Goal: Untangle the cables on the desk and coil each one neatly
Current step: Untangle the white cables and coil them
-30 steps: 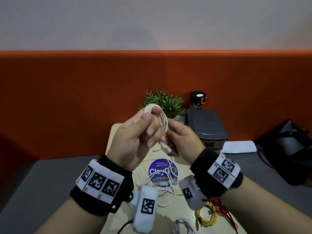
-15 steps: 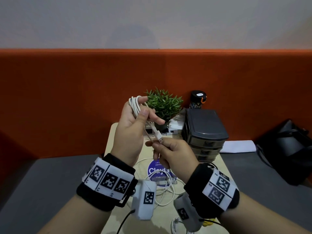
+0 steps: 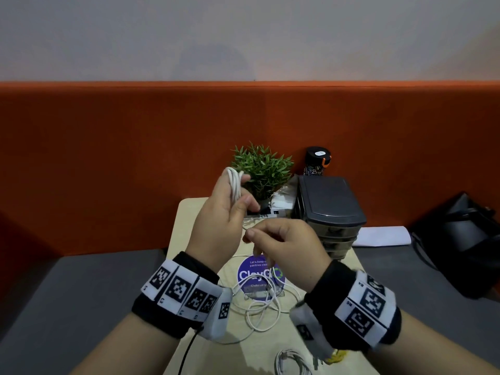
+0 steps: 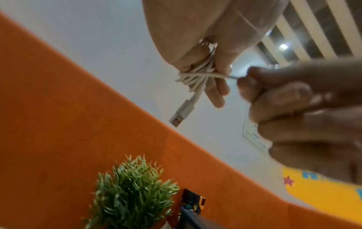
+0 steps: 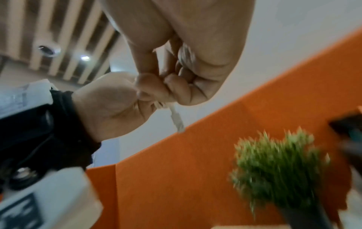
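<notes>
My left hand [image 3: 238, 194] holds a coiled white cable [image 3: 234, 182] upright above the desk's far end, thumb pressing the loops. In the left wrist view the coil [image 4: 197, 74] sits between the fingers and its USB plug [image 4: 181, 114] hangs free below. My right hand [image 3: 251, 235] is just beside it and pinches the cable's tail, which runs across the bundle. A loose tangled white cable [image 3: 261, 307] lies on the wooden desk [image 3: 186, 234] under my wrists. A small white coil [image 3: 290, 361] and a yellow cable [image 3: 336, 355] lie at the near edge.
A potted green plant [image 3: 263, 171], a black bottle [image 3: 316, 161] and a grey drawer unit [image 3: 331, 207] stand at the desk's back against the orange partition [image 3: 108, 158]. A black bag [image 3: 465, 239] and white paper [image 3: 381, 235] lie to the right. A purple sticker [image 3: 254, 272] is on the desk.
The left hand has lifted and turned the coil upright. The right hand drew the tail out from the coil and now holds it across the bundle.
</notes>
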The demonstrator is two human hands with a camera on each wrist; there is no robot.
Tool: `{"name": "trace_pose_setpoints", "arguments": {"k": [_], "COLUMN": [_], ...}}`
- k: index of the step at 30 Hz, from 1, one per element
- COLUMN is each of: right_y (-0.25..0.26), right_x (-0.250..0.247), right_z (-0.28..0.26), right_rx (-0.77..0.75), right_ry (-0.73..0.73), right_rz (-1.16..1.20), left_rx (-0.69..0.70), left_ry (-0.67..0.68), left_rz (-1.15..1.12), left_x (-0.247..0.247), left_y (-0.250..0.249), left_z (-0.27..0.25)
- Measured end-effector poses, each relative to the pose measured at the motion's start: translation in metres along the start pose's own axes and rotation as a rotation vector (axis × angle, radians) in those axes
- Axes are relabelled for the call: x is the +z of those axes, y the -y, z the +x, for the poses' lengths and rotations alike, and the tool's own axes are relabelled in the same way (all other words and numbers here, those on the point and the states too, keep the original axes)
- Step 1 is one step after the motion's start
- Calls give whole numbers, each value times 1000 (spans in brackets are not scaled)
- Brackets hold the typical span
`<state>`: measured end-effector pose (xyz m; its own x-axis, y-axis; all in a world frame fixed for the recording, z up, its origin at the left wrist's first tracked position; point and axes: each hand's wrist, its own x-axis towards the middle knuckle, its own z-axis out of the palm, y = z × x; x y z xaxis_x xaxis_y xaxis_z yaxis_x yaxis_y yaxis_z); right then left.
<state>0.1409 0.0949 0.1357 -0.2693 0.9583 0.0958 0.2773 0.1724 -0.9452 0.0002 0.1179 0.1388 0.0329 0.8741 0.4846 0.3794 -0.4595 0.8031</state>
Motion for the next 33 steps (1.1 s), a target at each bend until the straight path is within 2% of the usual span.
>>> {"name": "trace_pose_setpoints", "arguments": {"k": [2, 4, 8, 11, 15, 17, 19, 21, 23, 27, 31, 33], "right_y": [8, 17, 24, 22, 14, 9, 4, 1, 0, 1, 2, 3], "right_x": [-7, -14, -23, -28, -38, -44, -42, -36, -30, -28, -31, -33], "right_z": [0, 1, 7, 11, 16, 19, 17, 16, 17, 17, 16, 17], "right_rx": [-150, -274, -377, -347, -284, -178, -80, -35, -29, -12, 5, 10], "right_ry": [-51, -81, -81, -95, -185, -120, 22, 121, 159, 150, 8, 10], "right_rz": [-170, -309, -280, -193, -6, -8, 28, 96, 186, 316, 337, 324], "left_rx": [-40, -83, -203, -223, -239, -254, -274, -281, -288, -309, -331, -342], "left_ry": [104, 162, 291, 444, 365, 348, 369, 414, 445, 449, 370, 358], "left_rz": [-13, -130, -362, -615, -771, -833, -889, -925, -955, -1011, -990, -1006], "left_x": [1, 3, 0, -1, -6, -8, -9, -7, -7, -8, -11, -12], "left_y": [1, -2, -5, -8, -7, -7, -9, -9, -9, -12, -12, -12], "left_z": [-3, -6, -6, -6, -6, -6, -6, -7, -7, -7, -2, 0]}}
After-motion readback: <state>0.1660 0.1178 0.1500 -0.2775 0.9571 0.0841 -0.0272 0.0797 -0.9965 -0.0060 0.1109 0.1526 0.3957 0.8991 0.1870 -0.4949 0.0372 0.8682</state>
